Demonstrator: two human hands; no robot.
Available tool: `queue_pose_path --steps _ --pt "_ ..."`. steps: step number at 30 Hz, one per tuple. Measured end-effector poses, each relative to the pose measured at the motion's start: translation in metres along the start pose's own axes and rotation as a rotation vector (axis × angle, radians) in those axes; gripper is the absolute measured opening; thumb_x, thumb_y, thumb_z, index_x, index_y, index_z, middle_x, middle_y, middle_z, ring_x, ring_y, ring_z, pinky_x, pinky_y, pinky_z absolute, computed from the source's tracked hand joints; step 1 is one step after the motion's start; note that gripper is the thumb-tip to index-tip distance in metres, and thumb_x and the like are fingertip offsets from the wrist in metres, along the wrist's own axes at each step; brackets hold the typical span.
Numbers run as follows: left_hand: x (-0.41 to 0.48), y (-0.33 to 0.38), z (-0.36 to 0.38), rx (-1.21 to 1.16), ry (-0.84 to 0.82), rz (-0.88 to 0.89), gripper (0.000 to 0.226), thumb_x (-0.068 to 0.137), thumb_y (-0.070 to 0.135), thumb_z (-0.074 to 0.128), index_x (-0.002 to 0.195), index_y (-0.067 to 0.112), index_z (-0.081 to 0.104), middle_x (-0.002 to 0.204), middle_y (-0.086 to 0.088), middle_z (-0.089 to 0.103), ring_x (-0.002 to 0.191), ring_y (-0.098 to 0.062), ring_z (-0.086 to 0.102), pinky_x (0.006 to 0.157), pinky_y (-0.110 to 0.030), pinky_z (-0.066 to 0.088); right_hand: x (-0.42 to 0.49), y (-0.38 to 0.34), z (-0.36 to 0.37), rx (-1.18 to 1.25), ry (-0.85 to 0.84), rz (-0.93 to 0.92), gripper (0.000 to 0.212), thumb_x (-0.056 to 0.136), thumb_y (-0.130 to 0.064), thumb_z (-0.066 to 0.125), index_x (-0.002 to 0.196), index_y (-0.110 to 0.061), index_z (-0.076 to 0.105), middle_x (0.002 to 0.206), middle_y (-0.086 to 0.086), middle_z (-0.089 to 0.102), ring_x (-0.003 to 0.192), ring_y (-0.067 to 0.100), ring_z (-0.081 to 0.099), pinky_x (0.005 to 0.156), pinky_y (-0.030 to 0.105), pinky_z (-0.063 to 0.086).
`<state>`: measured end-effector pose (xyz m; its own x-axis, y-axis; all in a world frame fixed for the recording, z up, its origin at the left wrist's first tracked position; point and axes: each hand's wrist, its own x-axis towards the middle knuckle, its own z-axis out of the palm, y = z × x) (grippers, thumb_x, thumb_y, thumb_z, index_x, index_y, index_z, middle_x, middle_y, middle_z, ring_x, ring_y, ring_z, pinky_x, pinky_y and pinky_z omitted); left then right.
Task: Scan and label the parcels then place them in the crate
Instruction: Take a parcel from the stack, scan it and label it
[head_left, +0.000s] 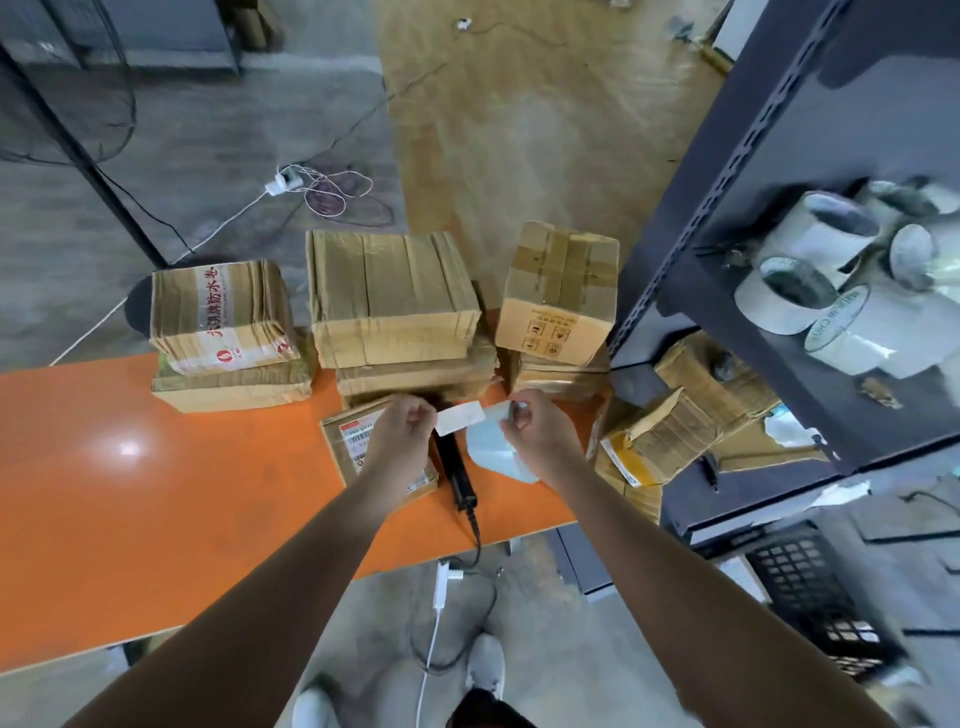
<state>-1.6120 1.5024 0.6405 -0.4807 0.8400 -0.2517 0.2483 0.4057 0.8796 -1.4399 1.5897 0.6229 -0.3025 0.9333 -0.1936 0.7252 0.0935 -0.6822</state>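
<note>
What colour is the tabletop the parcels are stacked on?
Orange with a glossy sheen. The tabletop shows clearly in the head view, the only view here.

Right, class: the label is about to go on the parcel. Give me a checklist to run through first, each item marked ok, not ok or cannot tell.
1. Left hand pinches the label: ok.
2. Right hand pinches the backing strip: ok.
3. Label fully peeled off the backing strip: cannot tell.
4. Parcel lies flat on the orange table below the hands: ok.
5. Bare spot on the parcel's top for the label: cannot tell, the left arm covers part of it.
6. Scanner lies on the table, out of both hands: ok.
</note>
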Motion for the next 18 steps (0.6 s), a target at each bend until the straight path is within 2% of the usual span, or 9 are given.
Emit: queue_pose_path --steps 4,7,11,14,18 --pt "0.003 -0.003 0.018 0.033 -0.010 -0.118 0.015 0.095 0.021 0.051 0.097 0.013 0.064 0.085 0.002 0.062 0.065 -0.008 0.053 0.048 -0.018 0.036 0.007 0.026 0.010 -0.340 -0.033 -0.075 0.029 0.096 -0.030 0.059 0.123 -0.021 0.052 0.107 0.002 0.066 0.099 0.023 0.063 0.075 0.030 0.044" --pt "0.005 -0.009 0.026 0.035 -0.012 -0.174 0.018 0.092 0.015 0.052 0.095 0.003 0.065 0.072 0.000 0.057 0.047 -0.006 0.048 0.039 -0.016 0.033 0.008 0.034 0.019 -0.427 -0.076 -0.087 0.028 0.095 -0.031 0.058 0.121 -0.025 0.051 0.108 -0.001 0.066 0.098 0.022 0.064 0.080 0.033 0.048" --pt "0.005 -0.017 0.028 0.043 0.036 -0.207 0.012 0.092 0.013 0.056 0.088 0.015 0.067 0.074 -0.003 0.062 0.054 -0.013 0.054 0.041 -0.018 0.040 0.007 0.031 0.029 -0.354 -0.119 -0.072 0.025 0.091 -0.031 0.063 0.115 -0.027 0.058 0.107 -0.003 0.068 0.099 0.021 0.064 0.087 0.036 0.049" --pt "0.003 -0.022 0.023 0.049 0.065 -0.214 0.014 0.090 0.012 0.057 0.082 0.020 0.066 0.076 0.000 0.063 0.060 -0.012 0.057 0.048 -0.021 0.044 0.003 0.030 0.033 -0.308 -0.134 -0.056 0.027 0.089 -0.034 0.067 0.114 -0.026 0.061 0.107 -0.004 0.070 0.100 0.019 0.063 0.089 0.035 0.048" --pt "0.002 -0.029 0.004 -0.005 0.111 -0.248 0.012 0.089 0.014 0.061 0.083 0.023 0.066 0.078 0.004 0.063 0.067 -0.015 0.058 0.063 -0.029 0.049 0.001 0.024 0.034 -0.295 -0.108 -0.007 0.028 0.100 -0.038 0.049 0.120 -0.023 0.062 0.112 0.000 0.070 0.106 0.025 0.062 0.089 0.034 0.045"
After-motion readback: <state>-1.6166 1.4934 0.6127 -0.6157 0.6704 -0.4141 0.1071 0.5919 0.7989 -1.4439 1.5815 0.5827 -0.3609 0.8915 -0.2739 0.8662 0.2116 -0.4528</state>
